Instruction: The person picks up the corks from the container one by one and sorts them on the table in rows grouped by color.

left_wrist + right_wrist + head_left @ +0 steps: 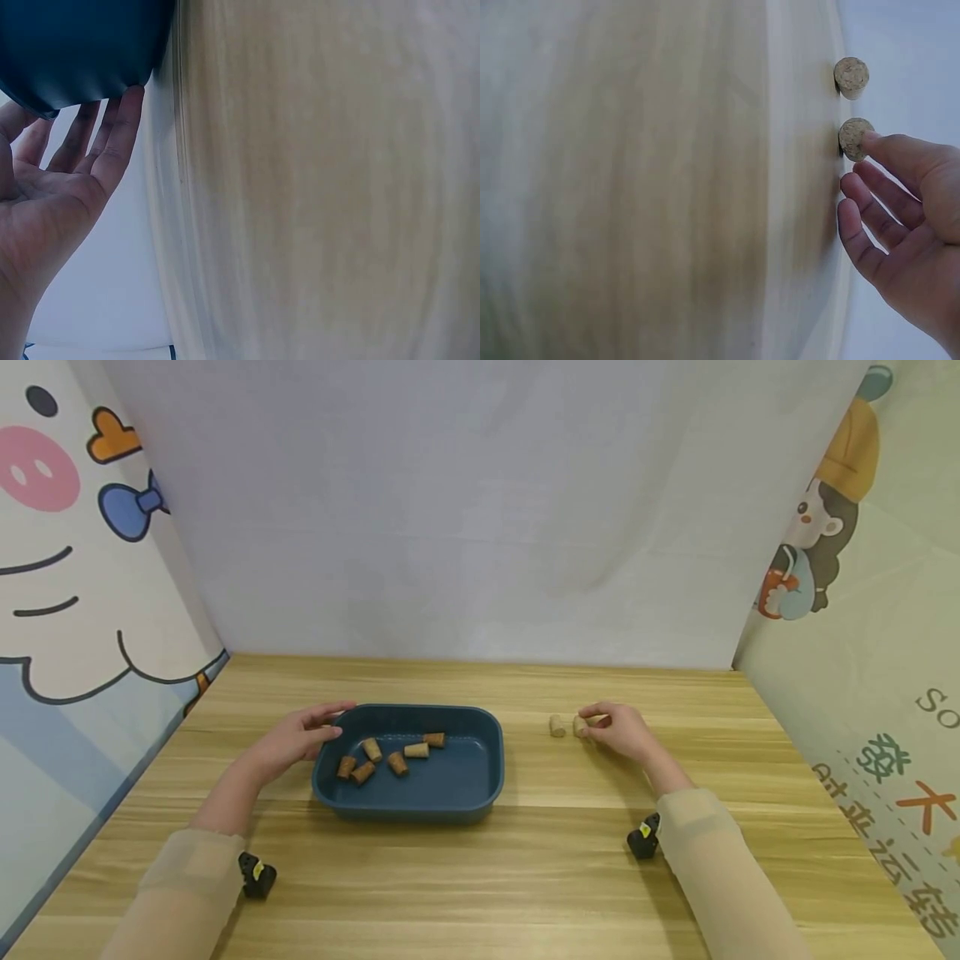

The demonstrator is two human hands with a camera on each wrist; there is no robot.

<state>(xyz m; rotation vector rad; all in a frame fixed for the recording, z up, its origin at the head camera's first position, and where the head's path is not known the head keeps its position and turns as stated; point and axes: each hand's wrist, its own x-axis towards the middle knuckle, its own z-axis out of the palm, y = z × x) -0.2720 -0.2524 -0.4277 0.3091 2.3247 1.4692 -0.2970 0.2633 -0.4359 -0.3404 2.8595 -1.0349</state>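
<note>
My right grip (622,731) is narrow, thumb and forefinger pinching a pale cork (578,727) on the worktop (555,860), to the right of the blue tray (420,815). This cork lies on its side, one round end facing me, its long axis running away toward the white backdrop (480,568). Just to its left lies a second pale cork (557,726) pointing the same way — the two nearly parallel, a small gap between.

My left grip (292,743) is wide, relaxed fingers against the tray's left end. The tray's long axis runs side to side before me. Six corks (397,764) sit inside, mostly toward its left half — the two rightmost lie crosswise, the others slant variously, and I can't tell whether any stand upright.
</note>
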